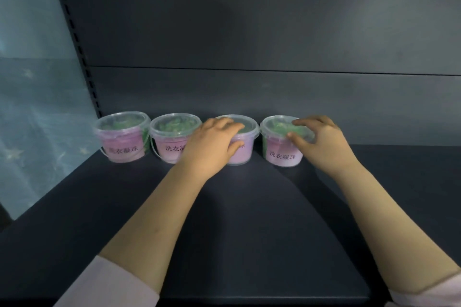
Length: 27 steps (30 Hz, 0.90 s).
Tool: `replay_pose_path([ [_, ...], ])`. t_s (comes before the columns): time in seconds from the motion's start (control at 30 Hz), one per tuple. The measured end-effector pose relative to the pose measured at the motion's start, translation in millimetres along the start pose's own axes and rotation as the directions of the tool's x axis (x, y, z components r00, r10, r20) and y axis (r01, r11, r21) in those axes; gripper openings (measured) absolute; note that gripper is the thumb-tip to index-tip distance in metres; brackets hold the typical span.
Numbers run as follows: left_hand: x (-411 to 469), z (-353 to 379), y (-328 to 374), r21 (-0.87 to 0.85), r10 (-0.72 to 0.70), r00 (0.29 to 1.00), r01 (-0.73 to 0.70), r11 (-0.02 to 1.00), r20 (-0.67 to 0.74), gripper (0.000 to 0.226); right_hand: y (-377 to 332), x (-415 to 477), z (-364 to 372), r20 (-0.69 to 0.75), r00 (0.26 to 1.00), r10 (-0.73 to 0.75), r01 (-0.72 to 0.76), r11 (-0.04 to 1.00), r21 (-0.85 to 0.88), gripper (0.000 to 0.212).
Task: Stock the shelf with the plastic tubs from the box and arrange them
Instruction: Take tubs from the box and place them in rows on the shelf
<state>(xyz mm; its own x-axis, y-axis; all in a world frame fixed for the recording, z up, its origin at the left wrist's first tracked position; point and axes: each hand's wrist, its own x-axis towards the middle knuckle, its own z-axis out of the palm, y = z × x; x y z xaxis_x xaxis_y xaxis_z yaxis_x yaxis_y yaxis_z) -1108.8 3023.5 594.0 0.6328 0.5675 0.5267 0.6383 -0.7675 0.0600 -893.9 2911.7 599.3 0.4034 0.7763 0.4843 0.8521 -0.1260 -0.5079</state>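
Right now both hands are on tubs at the back of the dark shelf. The left hand grasps the third tub, fingers curled over its clear lid and thumb against its pink front wall. The right hand grips the fourth tub, which stands between the two hands, fingers arched over the lid and thumb pressed at the lid's near rim. Just left of the left hand, partly hidden by it, stands the second tub. Beyond that, farthest from both hands, is the first tub. All four stand upright in a row, green contents showing under the lids.
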Motion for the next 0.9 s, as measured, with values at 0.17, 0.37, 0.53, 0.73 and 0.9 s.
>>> replay_pose_path([
  [0.17,-1,0,0,-0.019,-0.022,1.000,0.022,1.000,-0.002,0.034,2,0,1,0.054,0.996,-0.073,0.072,0.997,0.019,0.020],
  [0.37,-2,0,2,-0.017,-0.035,0.999,0.035,0.999,0.006,0.033,2,0,0,0.088,0.993,-0.077,0.077,0.997,0.007,0.023],
  [0.53,1,-20,17,0.033,0.009,0.999,-0.010,0.999,0.040,0.042,-12,-12,-38,0.101,0.988,-0.115,0.126,0.986,-0.112,0.033],
  [0.73,-10,-54,88,-0.081,0.070,0.996,-0.075,0.994,-0.063,0.037,-6,-80,-125,-0.103,0.991,-0.088,0.061,0.968,-0.244,0.038],
  [0.9,-31,-55,195,-0.258,0.223,0.958,-0.265,0.929,-0.179,0.046,35,-184,-203,-0.273,0.962,0.006,-0.108,0.926,-0.361,0.039],
])
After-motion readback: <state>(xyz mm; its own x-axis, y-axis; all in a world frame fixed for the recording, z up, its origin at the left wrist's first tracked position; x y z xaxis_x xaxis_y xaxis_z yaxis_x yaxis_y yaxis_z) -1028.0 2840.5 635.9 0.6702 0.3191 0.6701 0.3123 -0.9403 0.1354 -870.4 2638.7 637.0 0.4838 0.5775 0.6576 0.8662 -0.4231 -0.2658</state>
